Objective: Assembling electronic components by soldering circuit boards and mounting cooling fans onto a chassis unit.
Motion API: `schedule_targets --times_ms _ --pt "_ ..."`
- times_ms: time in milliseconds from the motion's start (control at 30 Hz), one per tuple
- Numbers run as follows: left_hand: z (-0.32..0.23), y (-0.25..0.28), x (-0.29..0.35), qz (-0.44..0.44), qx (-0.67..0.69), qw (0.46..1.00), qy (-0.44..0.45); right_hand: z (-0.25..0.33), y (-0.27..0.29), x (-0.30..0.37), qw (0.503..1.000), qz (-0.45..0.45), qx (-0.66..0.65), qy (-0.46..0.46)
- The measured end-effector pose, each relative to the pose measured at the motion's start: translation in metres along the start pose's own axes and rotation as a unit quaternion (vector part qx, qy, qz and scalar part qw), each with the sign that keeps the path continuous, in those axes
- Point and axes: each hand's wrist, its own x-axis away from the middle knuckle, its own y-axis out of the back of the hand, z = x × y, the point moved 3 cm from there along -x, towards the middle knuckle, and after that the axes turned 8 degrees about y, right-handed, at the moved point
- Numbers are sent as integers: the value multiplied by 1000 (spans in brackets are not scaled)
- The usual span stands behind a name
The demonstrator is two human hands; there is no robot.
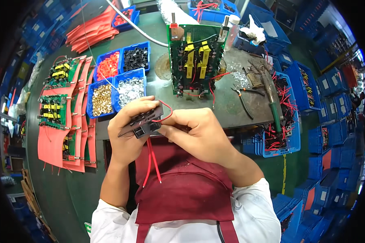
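Note:
My left hand is closed around a small black panel with slots and a socket-like block on it, holding it tilted in front of my apron. A red wire loops over the panel's right end, and two red wires with bare tips hang below. My right hand is at that right end, thumb and fingers pinched together; what lies between them is hidden. Beyond my hands a green circuit board with yellow-wrapped parts stands upright on the bench.
Blue bins of washers, brass nuts, red and black parts stand left of the board. Circuit boards on red sheets lie farther left. Pliers and a green-handled soldering iron lie right, beside a blue crate of red-wired parts.

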Motion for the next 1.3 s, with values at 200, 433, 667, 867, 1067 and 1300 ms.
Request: schedule_targets --times_ms 200,433,667,867,1067,1300 --pt "-4 -10 -6 -47 -29 998 40 -9 -13 1 996 -49 -73 4" --pt "-71 -3 -41 22 -225 966 -128 25 22 -3 978 -152 141 29" --pt "-136 -6 -74 -32 -361 901 -239 16 28 -8 958 -214 102 159" --pt "-126 -25 -131 -64 -424 867 -255 -8 16 -14 974 -213 -63 52" --pt "-125 -41 -179 -89 -480 821 -295 4 26 -18 975 -218 -45 27" --pt "-120 -45 -194 75 -530 808 -248 9 31 -1 982 -190 -2 17"
